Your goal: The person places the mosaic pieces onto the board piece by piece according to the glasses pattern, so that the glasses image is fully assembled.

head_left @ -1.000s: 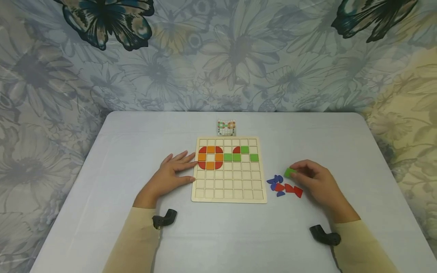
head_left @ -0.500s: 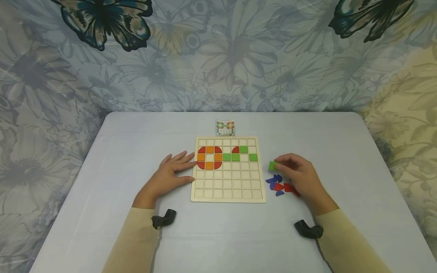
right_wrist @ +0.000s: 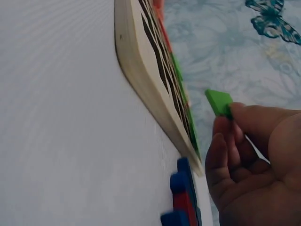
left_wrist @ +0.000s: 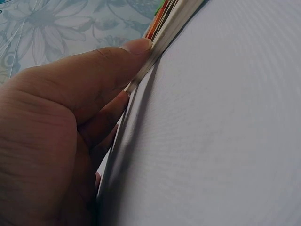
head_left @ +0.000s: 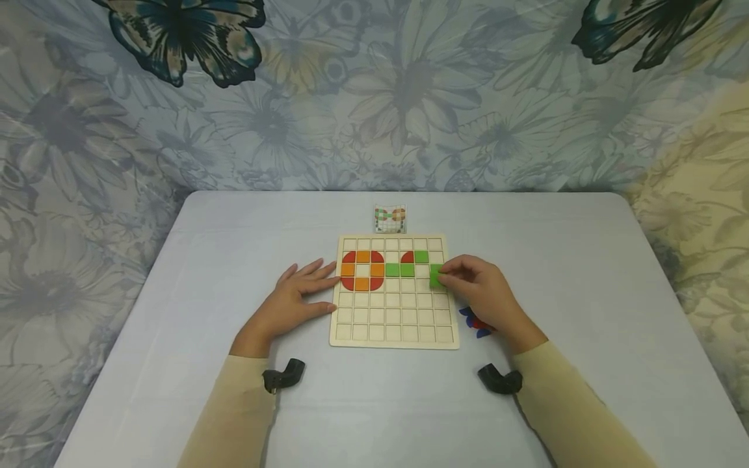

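Observation:
A pale wooden grid board (head_left: pixel 377 318) lies on the table. On its upper left, red rounded-corner tiles and orange square tiles (head_left: pixel 363 256) form a ring. Several green squares (head_left: pixel 407 270) and one red piece (head_left: pixel 407 257) continue to the right. My left hand (head_left: pixel 287 302) rests at the board's left edge, fingers spread, thumb and fingertips touching it. Between thumb and fingertips, my right hand (head_left: pixel 482 289) pinches a green square tile (right_wrist: pixel 217 100). The tile is held tilted over the board's right columns, above its surface in the right wrist view.
Loose blue pieces (head_left: pixel 484 333) and red pieces lie right of the board, partly hidden under my right hand. A small printed pattern card (head_left: pixel 390 220) stands behind the board. White cloth covers the table (head_left: pixel 374 403); a floral fabric backdrop (head_left: pixel 409 117) rises behind it.
My right hand has carried the green tile leftward from beyond the loose pieces to over the board's right side. The left hand has stayed at the board's edge.

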Tool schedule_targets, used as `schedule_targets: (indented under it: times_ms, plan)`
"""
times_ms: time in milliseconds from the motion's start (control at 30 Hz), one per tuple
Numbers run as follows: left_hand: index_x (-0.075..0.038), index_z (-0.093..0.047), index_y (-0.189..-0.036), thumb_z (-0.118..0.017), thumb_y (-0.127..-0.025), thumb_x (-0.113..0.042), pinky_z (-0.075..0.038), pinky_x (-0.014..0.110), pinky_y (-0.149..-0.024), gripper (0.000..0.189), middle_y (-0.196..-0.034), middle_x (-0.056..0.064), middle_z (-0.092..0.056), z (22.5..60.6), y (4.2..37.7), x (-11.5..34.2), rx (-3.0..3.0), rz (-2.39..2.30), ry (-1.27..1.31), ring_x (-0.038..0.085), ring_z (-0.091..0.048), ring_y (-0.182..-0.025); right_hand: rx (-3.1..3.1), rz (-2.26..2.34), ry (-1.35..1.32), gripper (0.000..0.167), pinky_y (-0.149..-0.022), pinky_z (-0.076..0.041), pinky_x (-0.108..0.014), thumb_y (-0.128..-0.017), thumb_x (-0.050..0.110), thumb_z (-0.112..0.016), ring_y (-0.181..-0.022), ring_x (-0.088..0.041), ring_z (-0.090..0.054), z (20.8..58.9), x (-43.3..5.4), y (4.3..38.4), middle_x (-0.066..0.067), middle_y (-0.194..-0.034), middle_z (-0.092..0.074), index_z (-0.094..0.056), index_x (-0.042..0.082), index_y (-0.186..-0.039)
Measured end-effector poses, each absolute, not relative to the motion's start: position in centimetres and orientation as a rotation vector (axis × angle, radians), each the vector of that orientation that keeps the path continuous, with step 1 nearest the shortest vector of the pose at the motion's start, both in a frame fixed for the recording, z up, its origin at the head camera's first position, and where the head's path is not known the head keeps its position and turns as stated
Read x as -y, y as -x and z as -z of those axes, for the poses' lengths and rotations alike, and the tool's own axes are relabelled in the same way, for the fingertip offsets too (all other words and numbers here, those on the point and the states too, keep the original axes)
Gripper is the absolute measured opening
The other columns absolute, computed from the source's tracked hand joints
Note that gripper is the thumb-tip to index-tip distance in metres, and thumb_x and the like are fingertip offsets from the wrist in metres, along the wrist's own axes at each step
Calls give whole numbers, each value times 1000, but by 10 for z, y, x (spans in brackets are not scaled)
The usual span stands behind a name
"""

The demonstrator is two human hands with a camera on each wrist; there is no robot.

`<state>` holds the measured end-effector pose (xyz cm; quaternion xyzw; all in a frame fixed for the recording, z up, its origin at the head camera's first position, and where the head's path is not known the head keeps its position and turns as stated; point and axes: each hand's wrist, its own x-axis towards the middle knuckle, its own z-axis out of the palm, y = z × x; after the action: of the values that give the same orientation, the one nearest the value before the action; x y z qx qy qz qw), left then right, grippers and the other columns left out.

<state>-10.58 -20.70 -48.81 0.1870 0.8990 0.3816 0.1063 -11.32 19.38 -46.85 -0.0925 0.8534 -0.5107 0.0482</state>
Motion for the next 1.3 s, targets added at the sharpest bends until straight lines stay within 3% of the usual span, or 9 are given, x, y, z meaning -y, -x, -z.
schedule_targets:
  times_ms: [367, 867, 1100, 1300]
  plan:
    - [-20, -69, -150, -90, -93, -33, 2, 50, -131, 62, -165, -13, -46, 488, 106, 206, -2654, -1106, -538, 15, -24, -162, -2680, 1283, 305, 9, -86, -55, -43, -106, 14, -75, -97, -23, -64, 466, -174, 119, -3, -112, -74, -81, 11, -112]
    - [-19, -70, -149, -91, -93, -32, 2, 50, -131, 62, -165, -12, -46, 488, 106, 207, -2657, -1096, -542, 16, -25, -162, -2672, 1364, 347, 14, -90, -55, -45, -107, 8, -71, -100, -24, -65, 468, -174, 116, -3, -117, -74, -77, 9, -120]
    - [-20, -70, -150, -91, -92, -33, 2, 50, -131, 62, -165, -12, -46, 489, 106, 206, -2659, -1095, -534, 16, -25, -162, -2505, 1596, 326, 23, -85, -58, -32, -109, 21, -71, -100, -24, -71, 468, -179, 116, -7, -115, -76, -75, 4, -125]
    - [-20, -69, -150, -91, -92, -33, 2, 51, -131, 62, -165, -12, -46, 489, 106, 206, -2657, -1102, -537, 16, -25, -162, -2265, 1854, 300, 43, -90, -60, -32, -114, 33, -62, -105, -33, -72, 462, -187, 116, -18, -118, -74, -66, -5, -134]
